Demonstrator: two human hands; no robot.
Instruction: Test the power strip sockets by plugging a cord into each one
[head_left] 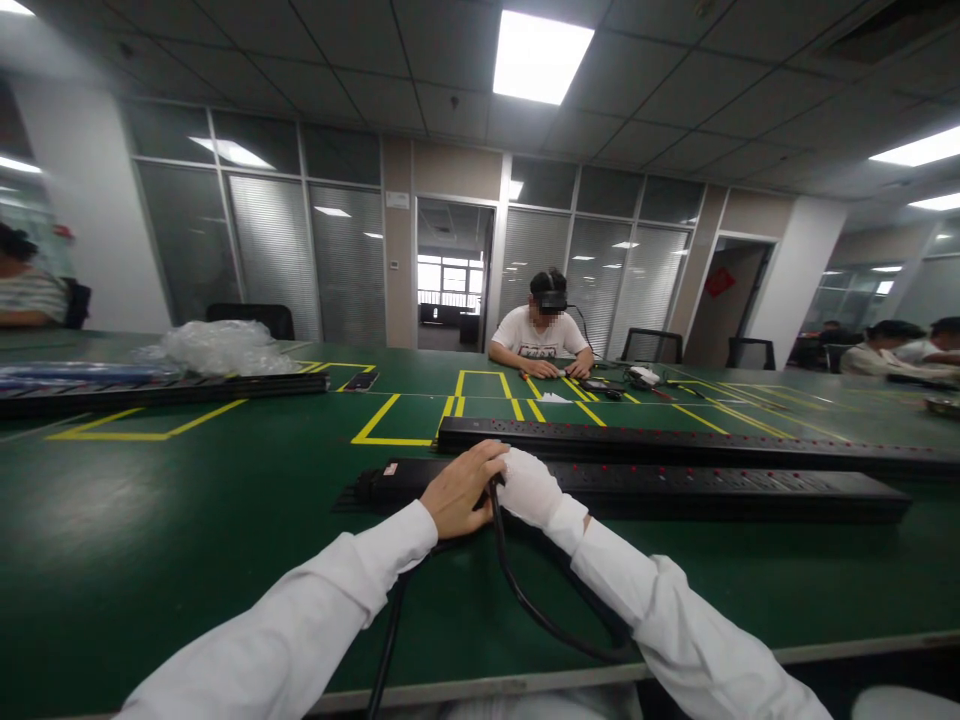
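Observation:
My bare left hand (463,492) and my white-gloved right hand (529,487) meet over a long black power strip (720,494) lying crosswise on the table. Between them comes up a thick black cable (516,585), which loops down towards the front edge. Both hands are closed around the cable's upper part, and the left fingertips press against the glove. What lies under the fingers is hidden. At the strip's left end is a round black fitting (367,487) with a small pale label beside it. Just behind lies a second black power strip (697,443) with red-marked sockets.
On the green table (247,530), yellow tape marks out boxes. Clear plastic wrapping (225,348) lies over more long black strips (172,392) at left, near a phone (361,380). Opposite me sits a person (541,330) with small devices and cables. Another cable hangs off the front edge.

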